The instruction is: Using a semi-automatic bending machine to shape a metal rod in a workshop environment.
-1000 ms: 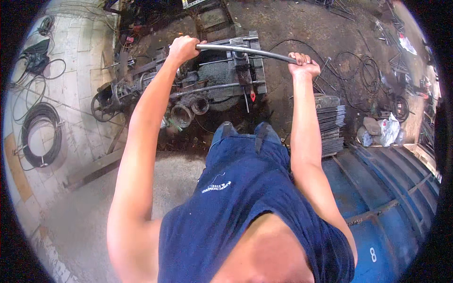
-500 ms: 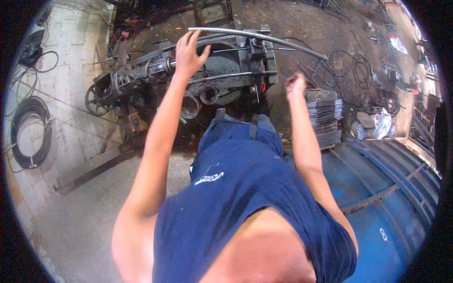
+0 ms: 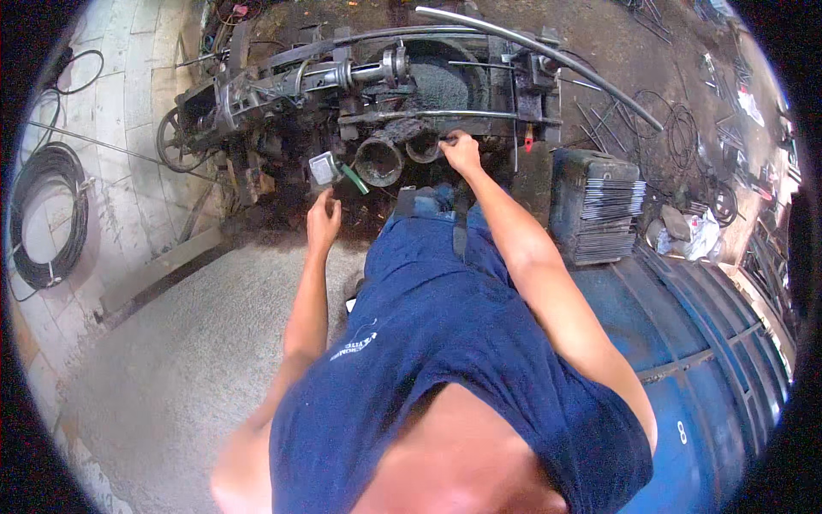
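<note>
My right hand (image 3: 461,156) is at the rim of the right one of two dark round metal cups (image 3: 378,163) on the near side of a machine (image 3: 317,81). Its fingers are pinched; a small dark bit shows at the tips, too small to name. My left hand (image 3: 324,223) is lower and to the left, fingers loosely bent and apart, with nothing seen in them. Just beyond it are a pale square box-like piece (image 3: 323,168) and a green-handled tool (image 3: 354,179). A long metal rod (image 3: 539,50) lies slantwise over the machine's far right.
A handwheel (image 3: 178,140) sits at the machine's left end. Stacked metal plates (image 3: 599,207) stand to the right, beside a blue ribbed metal surface (image 3: 668,377). Coiled black cable (image 3: 50,214) lies on the left tiles. Thin rods and wire litter the far right floor.
My left hand has come back toward me from the rod's left end. My right hand has swung left to the cups. The view has shifted, so the machine appears farther right.
</note>
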`<state>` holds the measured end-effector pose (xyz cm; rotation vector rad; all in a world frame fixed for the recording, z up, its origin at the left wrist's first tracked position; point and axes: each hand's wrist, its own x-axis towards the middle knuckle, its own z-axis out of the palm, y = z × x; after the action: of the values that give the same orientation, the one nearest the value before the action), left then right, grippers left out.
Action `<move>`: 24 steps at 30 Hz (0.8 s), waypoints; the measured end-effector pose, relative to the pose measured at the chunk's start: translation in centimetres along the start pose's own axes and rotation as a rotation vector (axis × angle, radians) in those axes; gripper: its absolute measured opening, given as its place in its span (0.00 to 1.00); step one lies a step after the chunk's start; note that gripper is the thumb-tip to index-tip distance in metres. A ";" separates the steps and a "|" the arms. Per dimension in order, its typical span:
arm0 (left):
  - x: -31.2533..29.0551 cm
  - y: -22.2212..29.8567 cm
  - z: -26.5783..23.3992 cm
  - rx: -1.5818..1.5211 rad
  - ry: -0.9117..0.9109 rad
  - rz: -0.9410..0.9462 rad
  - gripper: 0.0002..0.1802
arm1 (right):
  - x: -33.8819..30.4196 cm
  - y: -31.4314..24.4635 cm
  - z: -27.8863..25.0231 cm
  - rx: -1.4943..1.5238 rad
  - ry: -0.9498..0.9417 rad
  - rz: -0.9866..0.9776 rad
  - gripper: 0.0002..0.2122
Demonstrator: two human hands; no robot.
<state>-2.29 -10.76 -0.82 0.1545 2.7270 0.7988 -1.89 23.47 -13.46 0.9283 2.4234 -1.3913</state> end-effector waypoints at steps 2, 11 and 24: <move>0.3 0.1 -0.1 -0.007 -0.013 -0.023 0.19 | 0.8 -0.4 0.7 0.021 -0.010 0.036 0.14; 7.1 6.4 2.0 -0.102 -0.065 0.287 0.13 | 3.0 -3.3 -7.7 0.203 -0.093 -0.041 0.08; 23.8 22.9 8.1 0.080 -0.106 0.758 0.13 | 12.7 -7.1 -12.4 -0.088 0.167 -0.370 0.07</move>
<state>-21.97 16.94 -0.83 1.2560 2.5761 0.8135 -14.49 36.59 -7.48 0.6187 2.8707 -1.3463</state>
